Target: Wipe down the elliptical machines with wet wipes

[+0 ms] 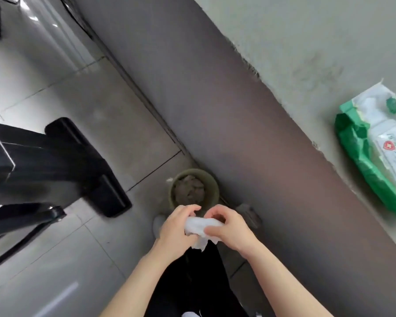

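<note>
Both hands meet low in the middle of the view, holding a crumpled white wet wipe (200, 227) between them. The left hand (176, 229) has its fingers curled over the wipe's left end, and the right hand (229, 229) pinches the right end between thumb and bent fingers, so the wipe is bunched in the gap between the two sets of fingertips with a ragged flap hanging just below them. Directly beyond the fingers, on the pale grey tiled floor (62, 259), stands a round olive-green waste bin (212, 186) with crumpled greyish wipes inside; it sits against the foot of a dark brown-grey wall face (226, 110). Well to the right of the fingers, on a pale ledge (306, 42) above that wall face, lies a green and white soft plastic pack of wet wipes (375, 154), its top end open and rumpled. Far to the left of the fingers, the glossy black base and foot of an elliptical machine (55, 165) rest on the floor. Below the hands, black trousers (192, 282) show between the forearms.
</note>
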